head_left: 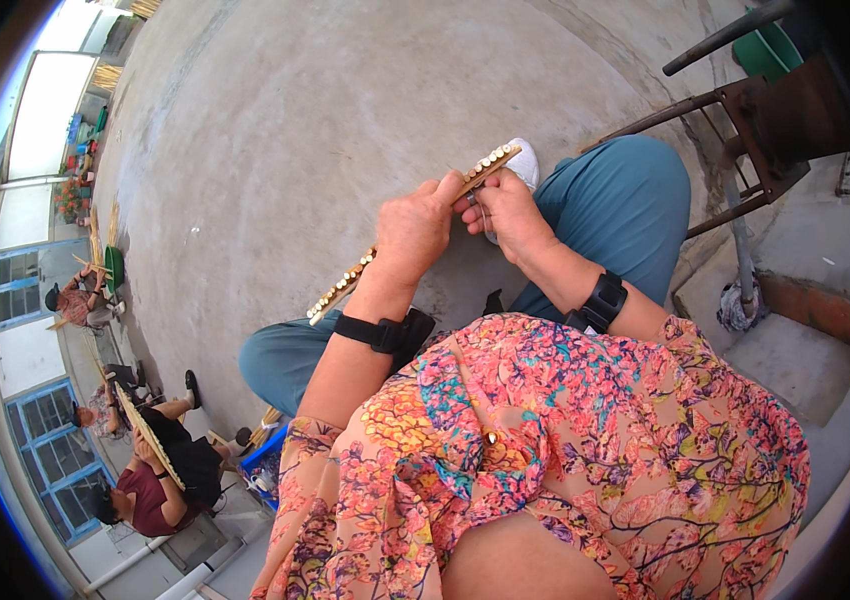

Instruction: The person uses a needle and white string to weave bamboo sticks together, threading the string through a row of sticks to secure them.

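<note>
A long narrow row of stalks, with round pale cut ends along a brown edge, slants up from my left knee toward my right hand. My left hand is closed around its middle, thumb along the edge. Near the far end, my right hand has its fingers bent together just under the stalks. What its fingertips pinch is too small to make out. A thin pale line, perhaps thread, hangs by those fingers. Something grey, like a ring, circles one right finger.
Dark metal legs of a stand rise beside my right knee, with a green bucket behind. By my left hip sits a blue crate. Several people work along the left wall; one holds a flat stalk panel. Concrete floor stretches ahead.
</note>
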`<state>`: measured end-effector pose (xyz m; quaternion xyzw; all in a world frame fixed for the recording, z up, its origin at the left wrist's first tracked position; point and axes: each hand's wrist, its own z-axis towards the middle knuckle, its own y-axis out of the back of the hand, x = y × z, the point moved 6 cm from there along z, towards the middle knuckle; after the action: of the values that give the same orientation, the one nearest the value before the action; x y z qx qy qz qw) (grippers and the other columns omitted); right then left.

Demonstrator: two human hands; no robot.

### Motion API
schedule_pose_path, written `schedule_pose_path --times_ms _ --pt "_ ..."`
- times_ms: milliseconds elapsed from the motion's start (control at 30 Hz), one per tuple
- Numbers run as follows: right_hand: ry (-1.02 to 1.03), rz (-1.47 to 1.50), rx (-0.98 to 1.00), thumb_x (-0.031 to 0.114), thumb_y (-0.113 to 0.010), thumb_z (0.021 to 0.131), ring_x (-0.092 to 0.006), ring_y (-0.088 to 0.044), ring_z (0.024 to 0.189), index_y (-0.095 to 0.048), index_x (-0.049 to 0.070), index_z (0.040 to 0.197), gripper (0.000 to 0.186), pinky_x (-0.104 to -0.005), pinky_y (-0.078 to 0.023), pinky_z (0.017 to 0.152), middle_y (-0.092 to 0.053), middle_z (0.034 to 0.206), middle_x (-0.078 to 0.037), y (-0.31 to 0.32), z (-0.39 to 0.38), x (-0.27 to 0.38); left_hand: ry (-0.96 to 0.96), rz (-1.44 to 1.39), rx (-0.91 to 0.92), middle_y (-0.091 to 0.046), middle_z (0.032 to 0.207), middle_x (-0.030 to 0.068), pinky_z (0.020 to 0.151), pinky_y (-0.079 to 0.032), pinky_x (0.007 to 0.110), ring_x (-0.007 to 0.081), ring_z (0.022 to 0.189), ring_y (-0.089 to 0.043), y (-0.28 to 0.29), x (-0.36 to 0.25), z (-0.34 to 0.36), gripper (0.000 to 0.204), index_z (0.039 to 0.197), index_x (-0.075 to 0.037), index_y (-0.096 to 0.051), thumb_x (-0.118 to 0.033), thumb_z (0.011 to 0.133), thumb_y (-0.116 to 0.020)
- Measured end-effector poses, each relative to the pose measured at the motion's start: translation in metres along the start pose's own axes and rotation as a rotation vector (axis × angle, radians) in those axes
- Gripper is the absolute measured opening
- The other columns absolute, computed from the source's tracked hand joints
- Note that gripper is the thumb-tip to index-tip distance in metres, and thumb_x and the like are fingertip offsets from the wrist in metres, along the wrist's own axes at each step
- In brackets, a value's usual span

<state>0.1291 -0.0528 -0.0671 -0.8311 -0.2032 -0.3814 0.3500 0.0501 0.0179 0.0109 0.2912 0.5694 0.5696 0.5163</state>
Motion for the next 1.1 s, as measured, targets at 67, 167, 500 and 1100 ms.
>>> schedule_pose_path --times_ms 67,167,500,1100 --pt "-0.032 0.002 0.052 0.004 -0.041 0.087 -0.0189 -0.059 0.062 -0.04 0.003 0.098 0.011 -0.0291 -0.05 0.051 -0.058 0.081 -0.014 -0.004 -0.003 0.005 0.066 -0.015 0.071 -0.063 0.085 0.0089 0.056 -0.048 0.04 0.0323 0.071 -0.061 -0.001 0.003 -0.002 0.032 0.104 -0.015 -0.051 -0.008 0.075 -0.062" --pt "-0.09 -0.149 0.091 0.008 -0.048 0.086 -0.0165 -0.058 0.062 -0.047 0.001 0.096 0.013 -0.0268 -0.048 0.051 -0.059 0.076 -0.011 -0.011 -0.015 0.018 0.092 -0.095 0.053 -0.062 0.088 0.0119 0.059 -0.048 0.041 0.0344 0.074 -0.061 0.007 0.019 -0.007 0.035 0.106 -0.014 -0.051 -0.007 0.074 -0.063" --pt "0.181 -0.386 0.172 0.013 -0.055 0.086 -0.0123 -0.06 0.083 -0.059 0.001 0.094 0.015 -0.0241 -0.049 0.066 -0.06 0.089 -0.007 -0.003 -0.021 0.095 0.059 -0.012 0.092 -0.06 0.083 0.0069 0.062 -0.046 0.04 0.0305 0.073 -0.059 0.05 0.06 -0.041 0.025 0.094 -0.014 -0.056 -0.003 0.072 -0.062" --pt "-0.233 -0.227 0.81 0.003 -0.065 0.078 -0.0101 -0.058 0.074 -0.065 0.001 0.089 0.011 -0.022 -0.048 0.066 -0.063 0.084 -0.005 -0.099 0.03 -0.043 0.002 -0.055 -0.212 -0.063 0.083 0.0069 0.086 -0.048 0.04 0.0263 0.084 -0.06 0.044 0.067 -0.089 0.019 0.085 -0.007 -0.062 -0.004 0.066 -0.066"
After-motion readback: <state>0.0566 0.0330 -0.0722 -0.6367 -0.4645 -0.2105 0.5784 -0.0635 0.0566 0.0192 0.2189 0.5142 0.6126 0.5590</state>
